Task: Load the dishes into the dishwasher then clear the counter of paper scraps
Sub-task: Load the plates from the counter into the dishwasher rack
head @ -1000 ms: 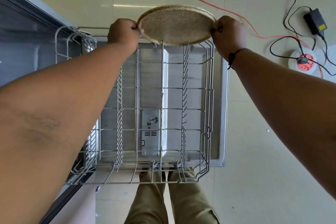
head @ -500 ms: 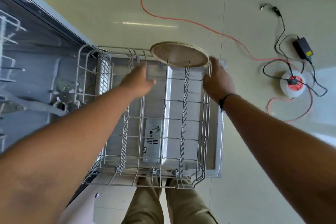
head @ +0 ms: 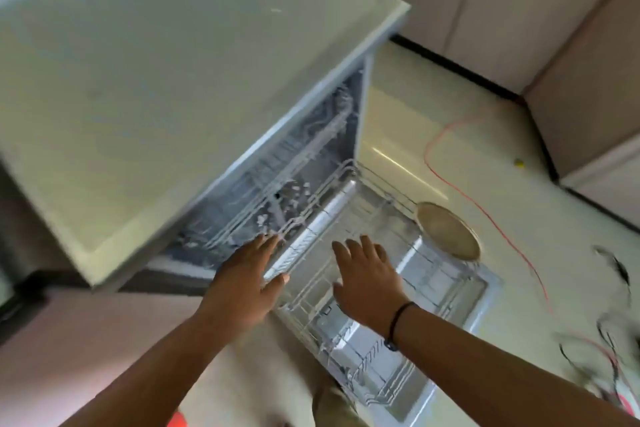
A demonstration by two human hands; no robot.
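Speckled plate: round beige speckled plate (head: pixel 448 230) stands on edge at the far end of the pulled-out white wire dishwasher rack (head: pixel 377 288), leaning a little; judged to be propped by the rack's wires so that both faces stay exposed to wash water.
Rack: rests over the lowered steel dishwasher door (head: pixel 460 302), drawn clear of the open dishwasher cabinet (head: pixel 294 163); apart from the plate it looks unfilled, though motion blur hides small items.
Left hand: left hand (head: pixel 242 282) hovers palm down at the rack's near-left edge, fingers straight and spread, holding nothing; whether it touches the wire cannot be told.
Right hand: right hand (head: pixel 367 276), a dark band at its wrist, hangs over the rack's middle, fingers straight and loosely fanned, well apart from the plate.
Tabletop: pale grey tabletop (head: pixel 145 80) above the cabinet; no paper scraps can be made out on the part shown.
Floor: cream floor with a red cable (head: pixel 485 208) beside the door.
Stage: plate loaded; further dishes and scrap clearing judged outstanding.
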